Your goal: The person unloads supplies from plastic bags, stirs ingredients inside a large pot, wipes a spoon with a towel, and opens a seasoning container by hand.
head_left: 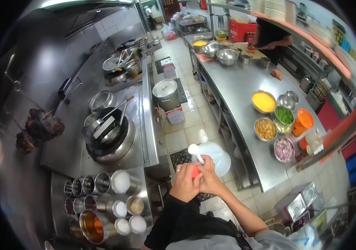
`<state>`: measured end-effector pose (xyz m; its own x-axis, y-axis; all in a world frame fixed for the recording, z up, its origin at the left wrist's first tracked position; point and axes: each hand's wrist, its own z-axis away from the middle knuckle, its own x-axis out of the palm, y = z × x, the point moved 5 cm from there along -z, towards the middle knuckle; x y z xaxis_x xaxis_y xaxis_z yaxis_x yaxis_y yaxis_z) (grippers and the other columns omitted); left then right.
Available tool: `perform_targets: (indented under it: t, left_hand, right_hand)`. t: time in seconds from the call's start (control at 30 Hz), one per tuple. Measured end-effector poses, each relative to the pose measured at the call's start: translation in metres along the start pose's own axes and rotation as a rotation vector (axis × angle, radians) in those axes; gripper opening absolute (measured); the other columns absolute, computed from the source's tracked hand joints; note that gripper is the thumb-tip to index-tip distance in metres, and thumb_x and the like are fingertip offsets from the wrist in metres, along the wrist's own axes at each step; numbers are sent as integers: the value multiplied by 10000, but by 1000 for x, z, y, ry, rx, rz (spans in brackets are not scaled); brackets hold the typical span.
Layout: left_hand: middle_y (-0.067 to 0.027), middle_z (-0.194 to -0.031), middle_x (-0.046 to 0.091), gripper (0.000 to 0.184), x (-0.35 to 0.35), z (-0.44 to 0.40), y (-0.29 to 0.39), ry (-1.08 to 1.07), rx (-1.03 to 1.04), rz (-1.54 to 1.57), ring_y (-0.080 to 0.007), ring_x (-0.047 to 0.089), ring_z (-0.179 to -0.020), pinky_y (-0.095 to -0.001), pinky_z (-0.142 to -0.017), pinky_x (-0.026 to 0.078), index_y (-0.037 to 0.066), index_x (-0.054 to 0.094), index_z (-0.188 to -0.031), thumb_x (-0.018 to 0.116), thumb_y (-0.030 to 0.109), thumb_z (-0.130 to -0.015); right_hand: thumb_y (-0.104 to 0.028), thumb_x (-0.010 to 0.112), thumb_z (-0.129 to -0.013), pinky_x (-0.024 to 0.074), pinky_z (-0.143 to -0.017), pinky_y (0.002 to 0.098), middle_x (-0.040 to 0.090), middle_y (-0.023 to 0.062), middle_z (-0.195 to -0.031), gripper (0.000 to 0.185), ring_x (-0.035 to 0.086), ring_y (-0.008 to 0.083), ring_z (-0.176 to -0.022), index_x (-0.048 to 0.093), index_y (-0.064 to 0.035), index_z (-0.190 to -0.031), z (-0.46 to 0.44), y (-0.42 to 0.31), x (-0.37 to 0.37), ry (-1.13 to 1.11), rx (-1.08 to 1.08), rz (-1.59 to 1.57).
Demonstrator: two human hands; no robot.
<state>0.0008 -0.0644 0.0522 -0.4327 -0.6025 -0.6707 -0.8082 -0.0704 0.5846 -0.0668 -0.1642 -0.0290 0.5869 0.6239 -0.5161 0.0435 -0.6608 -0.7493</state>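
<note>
Left hand (184,181) pinching a small red piece (195,171), right hand (210,180) tight alongside, its grip impossible to tell! The piece, near a pale translucent container (219,161), looks light, stiff, probably surest by its edges.

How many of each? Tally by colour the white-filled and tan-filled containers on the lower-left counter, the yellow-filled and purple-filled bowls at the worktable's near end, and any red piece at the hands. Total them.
White-filled containers: 4
Tan-filled container: 1
Yellow-filled bowl: 1
Purple-filled bowl: 1
Red piece at the hands: 1
Total: 8
</note>
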Motion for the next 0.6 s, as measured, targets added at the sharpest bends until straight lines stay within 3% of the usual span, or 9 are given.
perform_targets:
  t: [0.1, 0.13, 0.27, 0.37, 0.4, 0.5, 0.53, 0.6]
  left_hand:
    - [-183, -1188, 645, 547, -4, -69, -67, -36, -92, 119, -418, 567, -1112, -469, -1002, 454, 23, 548, -1354, 748, 74, -847]
    - [-196, -1336, 575, 638, -6, -90, -86, -108, -135, 136, -386, 559, -1203, -434, -1000, 494, 29, 500, -1441, 748, 54, -854]
    - [-197, -1496, 412, 668, -7, -184, -158, -103, -207, 381, -382, 490, -1349, -411, -1049, 507, 37, 470, -1488, 743, 52, -879]
    - [-200, -1491, 421, 660, -10, -263, -208, -162, -189, 293, -386, 491, -1345, -428, -1066, 488, 51, 478, -1486, 738, 47, -880]
    - [-193, -1446, 480, 586, -11, -295, -217, -146, -188, 281, -382, 519, -1314, -437, -1068, 473, 55, 520, -1454, 714, 52, -901]
    - [-168, -1376, 562, 500, -3, -389, -246, -196, -21, 207, -338, 589, -1245, -393, -959, 545, 56, 588, -1389, 716, 44, -906]
    - [-163, -1275, 630, 411, 3, -419, -253, -174, 13, 252, -359, 624, -1178, -405, -954, 534, 58, 635, -1325, 702, 50, -920]
    - [-160, -1251, 641, 398, 20, -474, -274, -255, 46, 307, -362, 637, -1149, -401, -954, 534, 61, 643, -1312, 704, 48, -919]
  right_hand:
    - [-211, 785, -777, 378, -980, 514, 432, 274, -1314, 577, 441, 464, -1235, 603, -80, -1309, -88, 40, 18, -13, -30, -11]
    - [-219, 818, -752, 377, -1005, 521, 439, 257, -1308, 602, 447, 456, -1249, 612, -76, -1299, -119, 56, 24, -50, 14, -1]
    - [-309, 892, -710, 405, -991, 496, 464, 231, -1265, 670, 470, 428, -1234, 626, -61, -1272, -248, 120, 21, -7, 55, -23]
    - [-308, 931, -670, 432, -1010, 461, 484, 207, -1227, 703, 495, 398, -1203, 636, -54, -1255, -336, 166, -1, 92, 111, -28]
    - [-297, 935, -665, 438, -1016, 452, 487, 201, -1215, 698, 501, 390, -1192, 639, -50, -1248, -363, 181, -14, 130, 110, -44]
    - [-253, 931, -675, 454, -1017, 407, 478, 151, -1194, 670, 518, 337, -1166, 653, -47, -1249, -427, 230, -52, 249, 197, -84]
    - [-246, 932, -672, 462, -1001, 396, 470, 140, -1183, 673, 524, 319, -1147, 654, -45, -1252, -448, 244, -65, 293, 216, -49]
    - [-233, 933, -669, 472, -975, 380, 457, 123, -1165, 675, 535, 291, -1115, 655, -39, -1253, -488, 274, -84, 388, 248, -52]
